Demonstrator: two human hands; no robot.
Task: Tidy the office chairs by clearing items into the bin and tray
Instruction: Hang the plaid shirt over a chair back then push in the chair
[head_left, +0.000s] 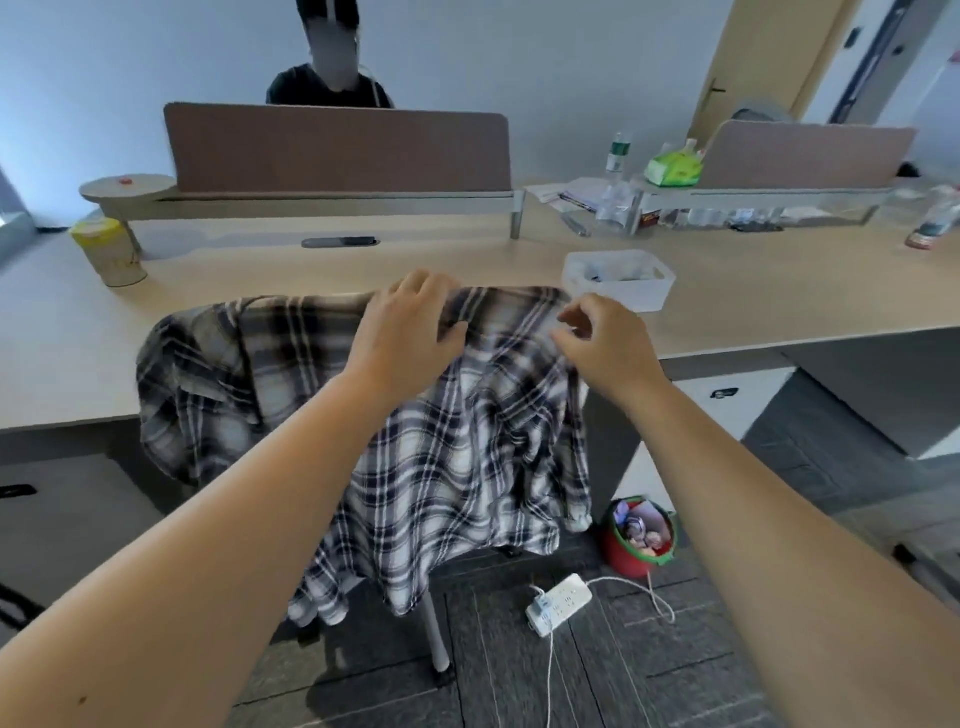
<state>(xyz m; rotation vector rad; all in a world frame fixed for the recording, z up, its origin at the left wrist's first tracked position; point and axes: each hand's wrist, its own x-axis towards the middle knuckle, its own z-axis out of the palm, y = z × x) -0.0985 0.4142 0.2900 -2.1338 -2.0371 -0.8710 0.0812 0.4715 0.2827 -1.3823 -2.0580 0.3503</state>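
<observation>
A black-and-white plaid shirt hangs over the back of an office chair pushed up to the desk, hiding most of the chair. My left hand lies on the shirt's top edge with fingers curled over the fabric and thumb pressed against it. My right hand hovers at the shirt's right shoulder, fingertips pinched close together just above the cloth; whether it holds fabric is unclear. A white tray with small items sits on the desk just behind my right hand. A red bin full of scraps stands on the floor right of the chair.
A white power strip with its cable lies on the carpet near the chair leg. A yellow-lidded cup stands at the desk's left. Bottles and clutter fill the back right shelf. A person sits behind the brown divider.
</observation>
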